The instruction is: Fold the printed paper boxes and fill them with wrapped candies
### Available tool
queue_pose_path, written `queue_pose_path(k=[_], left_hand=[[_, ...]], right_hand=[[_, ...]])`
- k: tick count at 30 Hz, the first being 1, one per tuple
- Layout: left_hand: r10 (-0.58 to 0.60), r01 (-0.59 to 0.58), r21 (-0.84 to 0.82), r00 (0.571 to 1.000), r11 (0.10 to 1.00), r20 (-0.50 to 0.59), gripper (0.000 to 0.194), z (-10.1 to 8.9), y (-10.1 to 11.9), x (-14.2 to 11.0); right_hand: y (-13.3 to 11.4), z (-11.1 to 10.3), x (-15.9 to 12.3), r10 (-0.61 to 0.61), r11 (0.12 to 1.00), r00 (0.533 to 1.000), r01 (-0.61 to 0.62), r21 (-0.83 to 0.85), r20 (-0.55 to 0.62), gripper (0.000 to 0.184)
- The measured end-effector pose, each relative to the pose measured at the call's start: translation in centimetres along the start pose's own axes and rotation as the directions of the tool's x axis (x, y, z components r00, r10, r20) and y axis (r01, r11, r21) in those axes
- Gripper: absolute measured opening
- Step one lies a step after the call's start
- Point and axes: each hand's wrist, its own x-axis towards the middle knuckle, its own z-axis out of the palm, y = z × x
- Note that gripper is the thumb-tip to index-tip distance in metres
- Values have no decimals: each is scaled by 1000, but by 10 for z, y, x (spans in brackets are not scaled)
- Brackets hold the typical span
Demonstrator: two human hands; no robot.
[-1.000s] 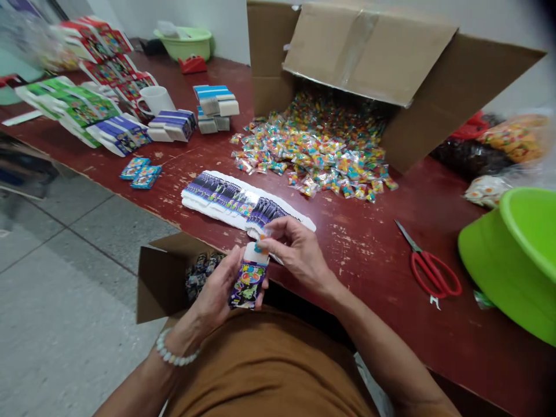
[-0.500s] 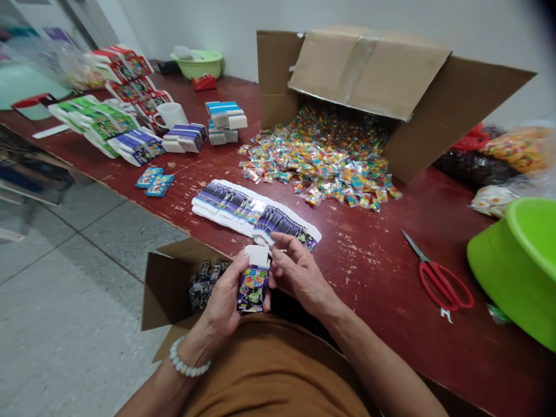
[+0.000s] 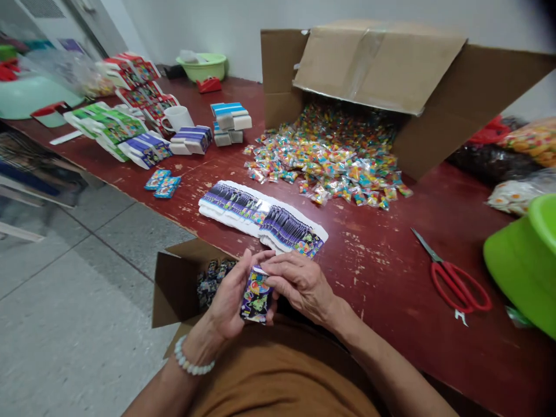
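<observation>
At the near edge of the dark-red table [image 3: 377,341], just over the person's lap, the L hand (left hand [image 3: 226,304]) is wrapped round a small purple box [image 3: 255,301], roughly upright, printed face to the camera. The right hand [image 3: 302,284] meets it there, thumb and fingers bent over the box's top end, touching; can't tell if they pinch the flap, as they cover most of it. Box's back & contents: hidden.

Below the table edge, an open carton [image 3: 174,289] w/ dark packs [image 3: 212,278] inside is partly blocked by the L forearm and the tabletop, so its depth is unclear. Just beyond the hands, a fanned row of flat purple cartons [image 3: 260,217] lies on the table. Off to the R: red-handled scissors [image 3: 456,284], then a green tub [image 3: 516,260], cut off by the frame edge.

Farther back, wrapped candies [image 3: 325,162] spill from a big cardboard box [image 3: 377,66]; its hanging flap stands in the way of the inside. Mid-left: two blue packs [image 3: 163,184], stacked blue-and-white cartons [image 3: 230,123], a white mug [image 3: 177,119] (base hidden behind purple-topped cartons [image 3: 191,139]) & red cartons [image 3: 136,81]. Far L, clear plastic bags [image 3: 65,69] blur, contents hard to make out.
</observation>
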Motion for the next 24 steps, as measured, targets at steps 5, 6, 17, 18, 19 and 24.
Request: queue_pose_path(k=[5, 6, 17, 18, 19, 24], left_hand=[[-43, 22, -169, 992, 985, -121, 36, 11, 3, 4], [-29, -1, -187, 987, 982, -156, 36, 14, 4, 4], [34, -28, 51, 992, 998, -123, 48, 10, -2, 6], [53, -41, 106, 992, 993, -111, 52, 10, -4, 6], [68, -52, 150, 992, 987, -103, 56, 10, -6, 6], [97, -71, 275, 992, 959, -83, 69, 8, -9, 5]], right_hand=[[-5, -8, -1, -21, 967, 986, 61, -247, 163, 64], [-6, -8, 0, -3, 964, 981, 54, -259, 192, 78], [-8, -9, 10, 422, 779, 878, -479, 405, 228, 38], [-8, -12, 11, 452, 703, 843, -537, 466, 290, 36], [-8, -14, 12, 460, 639, 819, -574, 513, 342, 32], [-11, -19, 16, 427, 631, 841, -540, 558, 332, 14]])
